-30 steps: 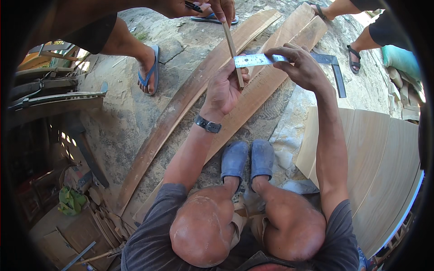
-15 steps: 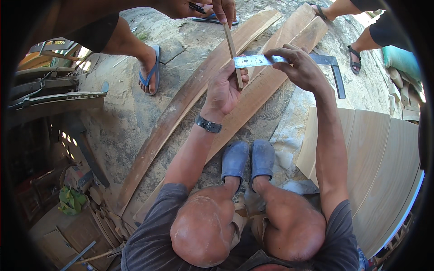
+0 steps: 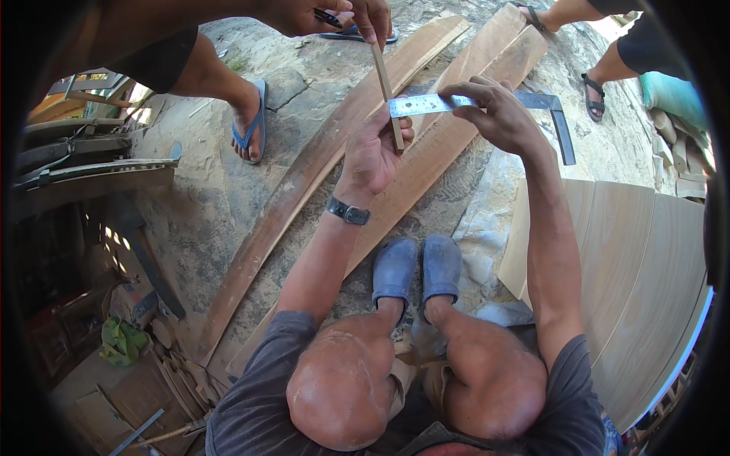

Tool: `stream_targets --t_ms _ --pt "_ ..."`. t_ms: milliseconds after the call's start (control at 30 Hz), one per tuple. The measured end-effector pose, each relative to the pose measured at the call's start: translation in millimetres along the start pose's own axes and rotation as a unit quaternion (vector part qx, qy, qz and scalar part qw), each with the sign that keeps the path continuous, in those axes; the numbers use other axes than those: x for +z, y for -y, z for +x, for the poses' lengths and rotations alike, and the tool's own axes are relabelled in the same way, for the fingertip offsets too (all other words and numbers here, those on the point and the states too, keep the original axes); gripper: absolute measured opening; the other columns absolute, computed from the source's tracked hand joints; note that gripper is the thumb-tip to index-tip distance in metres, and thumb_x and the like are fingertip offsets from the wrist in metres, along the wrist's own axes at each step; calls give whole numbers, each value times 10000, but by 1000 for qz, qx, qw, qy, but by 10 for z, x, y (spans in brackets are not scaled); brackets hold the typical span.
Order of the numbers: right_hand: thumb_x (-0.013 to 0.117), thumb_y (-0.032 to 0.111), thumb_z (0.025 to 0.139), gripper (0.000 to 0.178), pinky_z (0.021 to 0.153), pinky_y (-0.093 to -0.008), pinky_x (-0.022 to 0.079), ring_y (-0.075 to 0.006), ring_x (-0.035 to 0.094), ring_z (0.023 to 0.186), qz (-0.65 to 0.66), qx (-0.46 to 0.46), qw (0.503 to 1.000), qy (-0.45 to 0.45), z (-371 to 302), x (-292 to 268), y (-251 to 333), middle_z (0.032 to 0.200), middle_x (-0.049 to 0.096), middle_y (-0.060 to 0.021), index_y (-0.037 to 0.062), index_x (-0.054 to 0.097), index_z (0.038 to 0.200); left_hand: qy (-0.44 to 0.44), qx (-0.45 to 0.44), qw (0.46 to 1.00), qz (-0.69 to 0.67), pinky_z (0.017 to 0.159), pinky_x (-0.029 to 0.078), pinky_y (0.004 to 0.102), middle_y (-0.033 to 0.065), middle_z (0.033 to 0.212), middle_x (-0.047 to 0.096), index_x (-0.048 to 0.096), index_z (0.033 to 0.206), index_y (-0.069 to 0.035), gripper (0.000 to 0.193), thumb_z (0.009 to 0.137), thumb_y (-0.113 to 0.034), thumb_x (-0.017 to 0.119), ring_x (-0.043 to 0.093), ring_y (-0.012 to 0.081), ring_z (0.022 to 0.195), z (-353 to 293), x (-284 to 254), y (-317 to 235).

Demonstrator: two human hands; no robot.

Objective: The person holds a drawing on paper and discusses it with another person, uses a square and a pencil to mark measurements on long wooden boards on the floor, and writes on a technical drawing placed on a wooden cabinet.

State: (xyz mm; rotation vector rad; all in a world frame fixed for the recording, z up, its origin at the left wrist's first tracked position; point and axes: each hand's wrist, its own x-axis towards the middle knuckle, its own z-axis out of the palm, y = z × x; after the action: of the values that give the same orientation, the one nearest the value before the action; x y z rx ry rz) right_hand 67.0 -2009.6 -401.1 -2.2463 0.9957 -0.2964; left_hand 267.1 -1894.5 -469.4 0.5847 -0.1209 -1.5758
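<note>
The metal square (image 3: 420, 105) is held up over the boards, its blade end meeting a thin wooden strip (image 3: 382, 74). Its long axis runs roughly left to right, the blade end pointing left; at the far right corner the dark short arm bends back toward the wearer. The strip lies nearly crosswise to it, its upper end leaning slightly left. The right hand (image 3: 498, 114) is nearly closed, pinching the blade between thumb and fingers. The left hand (image 3: 372, 156) curls around the strip's lower end, its fingers partly hidden. A co-worker's hand (image 3: 371, 19) grips the upper end; nearby, another hand holds a black pen (image 3: 328, 18). A tug from above could slide the strip off the blade, and, with nothing apparently bracing the square, a wrist turn could skew it. Below lie a long curved board (image 3: 304, 175) and straighter boards (image 3: 437, 152).
</note>
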Motion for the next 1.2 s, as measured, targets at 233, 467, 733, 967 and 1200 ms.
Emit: stream_targets --t_ms 233,467,733,967,1200 --pt "647 218 924 274 995 -393 384 -269 584 1001 -3 -9 999 -41 -104 -26 85 954 665 -96 175 703 1189 5 -3 999 37 796 518 309 127 1005 600 538 1152 26 318 1039 -271 520 583 185 917 11 -75 -36" --pt "685 101 885 275 836 -365 497 -252 628 943 117 -49 986 -105 -423 -58 333 995 678 -96 103 694 1161 -77 -27 992 99 961 518 350 135 1144 628 511 1283 59 424 1036 -286 519 616 213 1059 -304 91 -124" --pt "663 118 913 303 820 -295 476 -154 602 879 262 -2 965 -1 -1138 160 944 988 699 -98 87 675 1214 -59 18 961 269 896 508 325 58 1006 665 631 1045 -45 172 1005 -205 582 629 162 962 -1752 -381 -380" --pt "617 195 954 318 880 -357 483 -237 653 977 228 -138 963 44 -1576 -237 1841 1055 710 -134 97 653 1254 -152 158 929 299 867 477 289 36 938 637 604 912 -73 171 1014 -200 552 592 120 894 -3123 -295 -973" --pt "613 201 931 274 860 -468 482 -355 655 976 129 -345 930 0 -1840 -672 3145 986 691 -158 101 644 1185 -9 388 800 457 959 420 276 65 1046 587 567 1073 -29 167 1003 -181 557 555 121 969 -3544 1266 -1554"
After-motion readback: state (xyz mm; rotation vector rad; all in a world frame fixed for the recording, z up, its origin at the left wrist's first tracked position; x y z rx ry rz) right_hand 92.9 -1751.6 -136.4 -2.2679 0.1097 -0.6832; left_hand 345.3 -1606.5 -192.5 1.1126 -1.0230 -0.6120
